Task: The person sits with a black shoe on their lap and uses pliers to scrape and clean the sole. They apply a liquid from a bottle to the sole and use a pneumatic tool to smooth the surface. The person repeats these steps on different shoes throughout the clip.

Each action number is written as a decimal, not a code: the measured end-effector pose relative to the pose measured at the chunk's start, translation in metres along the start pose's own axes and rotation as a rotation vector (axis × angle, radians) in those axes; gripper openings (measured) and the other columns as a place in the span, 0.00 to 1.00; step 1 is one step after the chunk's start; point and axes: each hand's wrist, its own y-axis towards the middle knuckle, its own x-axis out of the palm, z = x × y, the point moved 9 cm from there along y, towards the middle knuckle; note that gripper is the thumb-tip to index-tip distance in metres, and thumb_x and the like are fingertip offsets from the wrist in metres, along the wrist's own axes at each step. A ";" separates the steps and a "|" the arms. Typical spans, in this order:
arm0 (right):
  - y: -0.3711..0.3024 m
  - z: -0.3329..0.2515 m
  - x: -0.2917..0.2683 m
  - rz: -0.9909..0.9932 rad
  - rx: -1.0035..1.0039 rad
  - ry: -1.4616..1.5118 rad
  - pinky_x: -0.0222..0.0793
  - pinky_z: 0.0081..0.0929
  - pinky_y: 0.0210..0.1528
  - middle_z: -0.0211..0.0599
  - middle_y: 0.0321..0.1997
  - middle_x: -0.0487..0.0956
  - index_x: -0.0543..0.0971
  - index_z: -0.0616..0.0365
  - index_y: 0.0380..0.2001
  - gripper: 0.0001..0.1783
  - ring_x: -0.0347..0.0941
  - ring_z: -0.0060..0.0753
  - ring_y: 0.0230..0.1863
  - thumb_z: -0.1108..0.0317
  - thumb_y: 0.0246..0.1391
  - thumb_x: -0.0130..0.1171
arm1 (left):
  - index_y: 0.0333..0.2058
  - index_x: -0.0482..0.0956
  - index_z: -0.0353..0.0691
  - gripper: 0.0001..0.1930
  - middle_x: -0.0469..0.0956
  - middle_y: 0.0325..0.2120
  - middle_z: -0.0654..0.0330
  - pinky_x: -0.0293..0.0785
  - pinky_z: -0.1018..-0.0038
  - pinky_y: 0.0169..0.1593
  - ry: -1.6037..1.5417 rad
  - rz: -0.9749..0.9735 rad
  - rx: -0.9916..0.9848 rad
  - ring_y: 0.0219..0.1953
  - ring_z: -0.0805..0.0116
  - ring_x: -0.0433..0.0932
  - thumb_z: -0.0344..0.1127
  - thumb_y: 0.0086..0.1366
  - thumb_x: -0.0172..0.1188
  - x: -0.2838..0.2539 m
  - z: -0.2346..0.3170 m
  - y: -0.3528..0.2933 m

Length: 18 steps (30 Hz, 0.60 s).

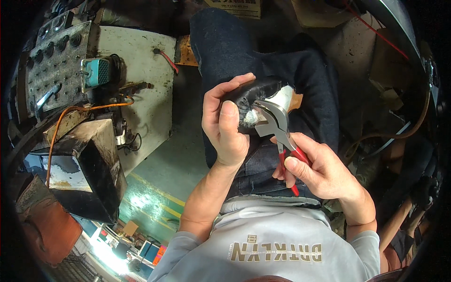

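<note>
The left hand (225,129) is curled around a black shoe upper (251,96) held over the person's lap, thumb pressed flat on its near edge. The right hand (319,171) is closed around the red handles of lasting pliers (277,124), whose metal jaws bite the upper's pale edge. A grimy machine (136,70) stands far left.

Lap in dark jeans (235,42) carries black shoe upper (256,96). Off-white machine top (141,70) at left carries teal switch box (96,71), orange cable (89,109).
</note>
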 end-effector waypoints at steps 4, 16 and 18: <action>0.002 0.001 -0.001 -0.001 -0.016 -0.001 0.76 0.24 0.41 0.33 0.22 0.78 0.67 0.65 0.59 0.23 0.81 0.26 0.33 0.61 0.68 0.49 | 0.50 0.67 0.32 0.21 0.74 0.51 0.37 0.75 0.58 0.56 0.000 0.001 -0.035 0.52 0.50 0.77 0.46 0.71 0.45 0.000 -0.001 -0.001; -0.016 0.003 -0.023 0.043 -0.048 -0.168 0.66 0.19 0.24 0.36 0.22 0.79 0.70 0.67 0.56 0.25 0.72 0.20 0.20 0.57 0.66 0.54 | 0.51 0.67 0.34 0.20 0.75 0.50 0.45 0.71 0.68 0.60 0.060 -0.143 0.025 0.54 0.63 0.75 0.27 0.62 0.62 0.003 0.004 -0.009; -0.022 -0.001 -0.027 0.093 -0.067 -0.211 0.73 0.23 0.31 0.34 0.25 0.79 0.68 0.65 0.58 0.23 0.78 0.25 0.26 0.62 0.66 0.54 | 0.52 0.65 0.34 0.23 0.75 0.51 0.45 0.70 0.67 0.61 0.067 -0.202 0.056 0.56 0.61 0.75 0.25 0.60 0.63 0.010 0.007 -0.015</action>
